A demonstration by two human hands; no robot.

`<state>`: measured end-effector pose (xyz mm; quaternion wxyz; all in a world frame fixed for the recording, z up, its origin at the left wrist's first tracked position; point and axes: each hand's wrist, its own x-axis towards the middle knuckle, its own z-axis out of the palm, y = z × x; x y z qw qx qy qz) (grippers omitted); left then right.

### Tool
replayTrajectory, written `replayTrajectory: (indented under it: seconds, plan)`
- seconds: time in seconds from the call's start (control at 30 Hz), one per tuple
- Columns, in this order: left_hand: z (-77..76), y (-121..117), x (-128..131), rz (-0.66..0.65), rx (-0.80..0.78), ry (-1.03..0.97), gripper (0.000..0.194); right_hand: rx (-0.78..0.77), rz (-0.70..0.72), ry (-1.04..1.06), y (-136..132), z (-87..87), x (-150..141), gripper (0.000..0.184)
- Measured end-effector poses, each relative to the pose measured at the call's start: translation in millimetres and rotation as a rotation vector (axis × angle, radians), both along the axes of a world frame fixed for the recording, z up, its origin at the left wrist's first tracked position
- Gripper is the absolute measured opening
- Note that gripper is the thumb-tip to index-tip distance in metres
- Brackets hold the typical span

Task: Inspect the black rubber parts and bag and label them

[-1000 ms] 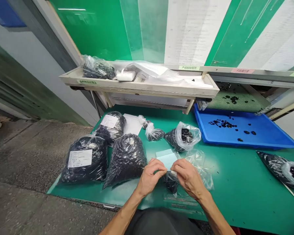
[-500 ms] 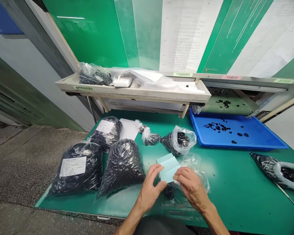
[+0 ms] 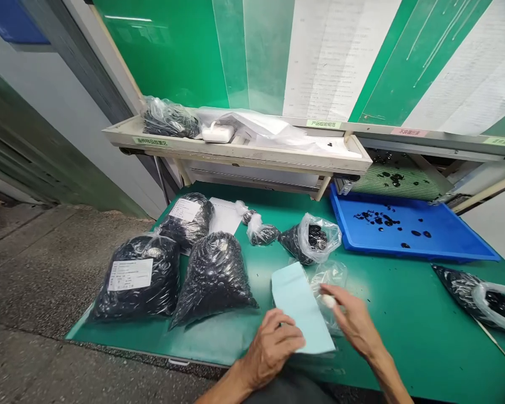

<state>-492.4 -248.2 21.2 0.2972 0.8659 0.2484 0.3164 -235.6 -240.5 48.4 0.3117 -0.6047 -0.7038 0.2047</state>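
The light blue sheet (image 3: 303, 308) is near the front edge of the desk (image 3: 408, 331). The left hand (image 3: 273, 342) has its fingers curled on the sheet's near left side; whether it pinches, I cannot tell. The right hand (image 3: 356, 320) is half open just beside the sheet, with a small white thing (image 3: 328, 301) at its fingertips, gripped or not I cannot tell. The blue tray (image 3: 450, 247) is toward the desk's back right corner.

Bright light streaks the green board (image 3: 172, 62) with glare; picture edges look stretched.
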Motion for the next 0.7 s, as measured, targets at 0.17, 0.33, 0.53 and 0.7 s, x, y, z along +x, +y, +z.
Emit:
replayTrajectory:
  seconds: [0.17,0.33,0.53,0.7]
  plan:
    - [-3.9,-11,5,-0.185,-0.015,0.154,0.038,-0.272,-0.021,0.157,27,-20.4,-40,0.037]
    - [-11.5,-8,5,-0.235,-0.013,0.210,0.037,-0.385,0.033,0.346,39,-21.2,-53,0.026]
    - [3.3,0,2,-0.127,-0.225,0.096,0.044,0.024,0.175,0.216,28,34.6,-49,0.021]
    - [22.1,10,-4,0.012,-1.138,-0.549,0.063,0.328,0.158,0.015,4,54.1,-41,0.020]
